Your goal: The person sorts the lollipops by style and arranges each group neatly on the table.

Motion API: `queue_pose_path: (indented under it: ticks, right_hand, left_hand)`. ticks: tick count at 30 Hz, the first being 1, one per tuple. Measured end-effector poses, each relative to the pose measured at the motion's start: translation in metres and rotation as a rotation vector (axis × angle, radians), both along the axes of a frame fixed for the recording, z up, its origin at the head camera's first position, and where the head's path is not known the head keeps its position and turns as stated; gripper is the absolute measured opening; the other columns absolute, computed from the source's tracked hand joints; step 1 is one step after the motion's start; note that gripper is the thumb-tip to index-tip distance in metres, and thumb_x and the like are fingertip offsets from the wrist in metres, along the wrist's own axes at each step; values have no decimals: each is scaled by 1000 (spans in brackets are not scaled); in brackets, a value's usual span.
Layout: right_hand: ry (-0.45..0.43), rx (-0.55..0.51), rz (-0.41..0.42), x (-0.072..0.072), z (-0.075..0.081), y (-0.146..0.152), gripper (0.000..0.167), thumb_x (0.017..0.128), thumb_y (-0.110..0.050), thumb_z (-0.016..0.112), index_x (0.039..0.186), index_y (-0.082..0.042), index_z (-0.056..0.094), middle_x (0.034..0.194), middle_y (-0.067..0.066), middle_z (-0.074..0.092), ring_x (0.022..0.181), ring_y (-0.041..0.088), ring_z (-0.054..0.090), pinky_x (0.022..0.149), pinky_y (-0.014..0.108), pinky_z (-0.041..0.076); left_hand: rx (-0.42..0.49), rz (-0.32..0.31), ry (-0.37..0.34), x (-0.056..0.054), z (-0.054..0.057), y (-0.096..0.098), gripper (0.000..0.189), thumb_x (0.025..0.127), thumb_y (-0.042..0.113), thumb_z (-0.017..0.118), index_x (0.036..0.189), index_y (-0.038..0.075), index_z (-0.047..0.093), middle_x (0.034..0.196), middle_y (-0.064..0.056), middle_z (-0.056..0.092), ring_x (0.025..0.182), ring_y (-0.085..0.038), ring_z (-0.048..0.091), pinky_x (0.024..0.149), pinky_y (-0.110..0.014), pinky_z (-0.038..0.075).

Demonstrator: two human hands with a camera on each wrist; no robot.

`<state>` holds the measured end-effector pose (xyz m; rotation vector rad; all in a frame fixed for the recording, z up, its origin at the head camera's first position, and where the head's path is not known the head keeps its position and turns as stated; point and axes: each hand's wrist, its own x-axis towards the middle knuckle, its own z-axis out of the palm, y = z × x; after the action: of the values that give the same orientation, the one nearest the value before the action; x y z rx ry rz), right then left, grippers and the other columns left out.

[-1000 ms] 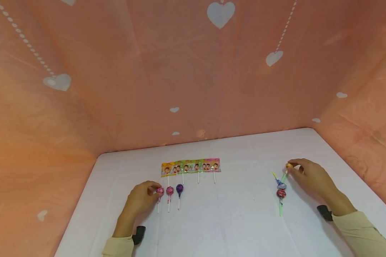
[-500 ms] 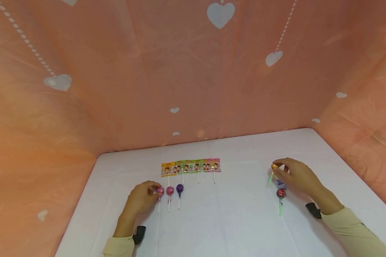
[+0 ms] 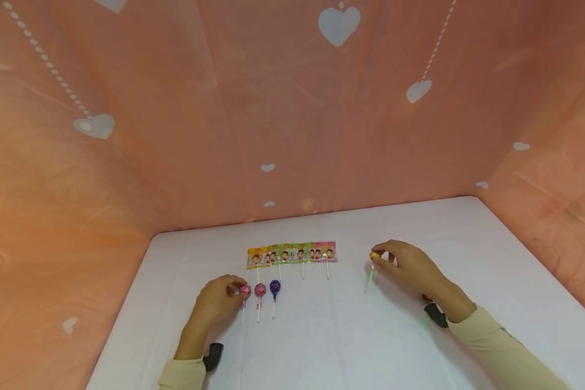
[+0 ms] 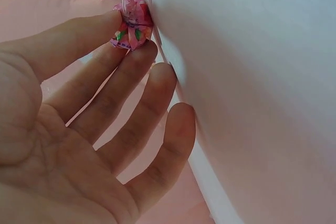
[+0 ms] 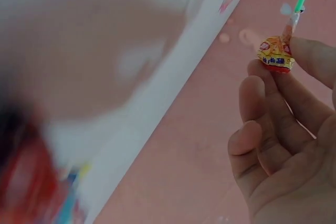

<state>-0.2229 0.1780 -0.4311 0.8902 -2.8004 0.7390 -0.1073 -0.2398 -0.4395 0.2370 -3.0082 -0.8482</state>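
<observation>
My left hand (image 3: 216,300) pinches the wrapped head of a pink lollipop (image 3: 245,291) between thumb and fingertips; its white stick points toward me. Beside it lie another pink lollipop (image 3: 260,290) and a purple lollipop (image 3: 275,287), in a row. My right hand (image 3: 411,268) holds a yellow lollipop (image 5: 275,56) by its wrapped head, over the table right of the row. Its green stick (image 3: 370,276) hangs down. Behind the right wrist a red lollipop (image 3: 426,298) is mostly hidden; the right wrist view shows its red wrapper (image 5: 29,182) blurred.
Flat-packed lollipops in orange (image 3: 257,259), green (image 3: 285,255) and pink (image 3: 329,252) packets stand in a row farther back, sticks toward me. A white table (image 3: 331,336) bears everything. Orange cloth (image 3: 292,119) with hearts closes off the back and sides.
My right hand has carried the yellow lollipop leftward from beside the blue and red lollipops, which its wrist now largely covers. My left hand stays on the pink lollipop.
</observation>
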Motion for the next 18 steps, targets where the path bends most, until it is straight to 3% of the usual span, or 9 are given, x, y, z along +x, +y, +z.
queue_pose_path:
  ticks: [10, 18]
  right_hand:
    - [-58, -6, 44, 1, -9, -48, 25, 93, -30, 68, 114, -17, 73, 98, -10, 68, 80, 6, 54, 71, 26, 46]
    - [-32, 22, 119, 3, -21, -80, 25, 95, -31, 66, 116, -19, 71, 98, -9, 67, 81, 5, 54, 74, 27, 49]
  left_hand:
    - [3, 1, -18, -1, 2, 1, 22, 85, 16, 76, 106, 12, 74, 89, -3, 68, 82, -17, 58, 68, -33, 45]
    - [4, -8, -30, -2, -1, -1, 25, 84, 16, 76, 109, 13, 74, 95, -2, 71, 87, -17, 61, 72, -35, 48]
